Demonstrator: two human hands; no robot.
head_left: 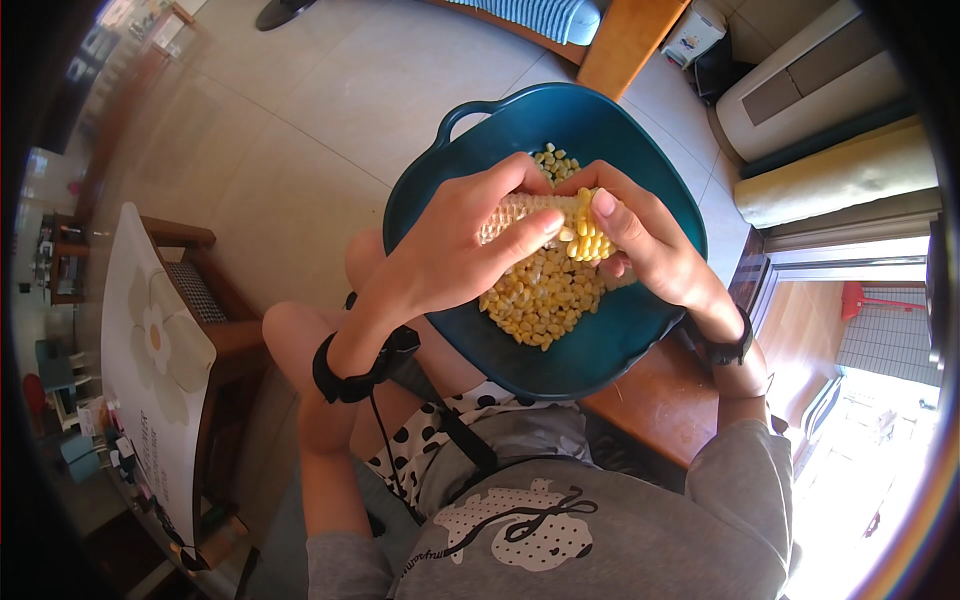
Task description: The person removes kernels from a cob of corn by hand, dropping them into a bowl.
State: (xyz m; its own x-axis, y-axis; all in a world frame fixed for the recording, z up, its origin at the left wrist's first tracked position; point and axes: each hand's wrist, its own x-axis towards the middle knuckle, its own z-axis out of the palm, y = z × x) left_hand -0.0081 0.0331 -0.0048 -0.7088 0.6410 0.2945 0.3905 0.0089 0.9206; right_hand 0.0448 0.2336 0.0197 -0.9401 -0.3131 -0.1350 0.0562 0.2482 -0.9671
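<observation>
Both my hands hold one corn cob (592, 234) above a dark teal plastic basin (440, 180). The cob's left part is stripped to the pale core, while yellow kernels still cover its right end. My left hand (455, 235) is closed round the bare part, its thumb stretched along the cob toward the kernels. Round the kernel-covered end my right hand (645, 235) is wrapped, thumb on top. Loose yellow kernels (545, 300) lie heaped in the basin below, and a few more (556, 162) show beyond my fingers. The basin rests on my lap.
At the left stands a wooden table with a white flower-patterned cover (150, 350). A wooden bench (655, 405) is beside the basin at the right. Farther off are a wooden bed frame (630, 45), a white bin (694, 35) and a rolled yellowish mat (840, 175). Pale floor tiles (300, 110) lie ahead.
</observation>
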